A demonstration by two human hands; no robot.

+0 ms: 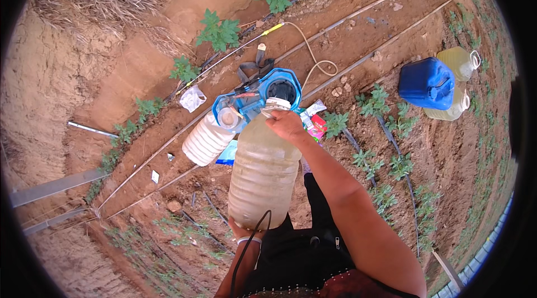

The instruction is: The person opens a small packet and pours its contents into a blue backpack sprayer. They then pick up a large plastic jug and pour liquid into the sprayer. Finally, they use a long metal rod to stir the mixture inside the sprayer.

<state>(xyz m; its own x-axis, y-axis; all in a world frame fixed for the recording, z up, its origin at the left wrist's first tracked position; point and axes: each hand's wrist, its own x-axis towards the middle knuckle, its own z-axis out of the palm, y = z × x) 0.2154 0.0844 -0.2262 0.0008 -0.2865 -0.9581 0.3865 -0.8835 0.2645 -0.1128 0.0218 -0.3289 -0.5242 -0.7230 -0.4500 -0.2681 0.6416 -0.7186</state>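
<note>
A large ribbed translucent plastic jug (264,176) is tilted in front of me, its neck at the round opening (280,87) of a blue knapsack sprayer (293,78). My right hand (287,125) grips the jug near its neck. Under its base, my left hand (244,230) supports it, partly hidden by the jug. Cloudy liquid shows through the jug wall; whether any flows out cannot be seen. Beside the sprayer's left part stands a whitish ribbed plastic container (207,140). A clear plastic cup (228,117) sits at the sprayer's left end.
The spray lance (230,54) and its hose (308,44) lie beyond the sprayer. Packets (317,127) lie right of it, and a white plastic bag (193,99) left. Farther right are a blue jerrycan (426,84) and two translucent jugs. Young plants (219,31) and pipes line the soil.
</note>
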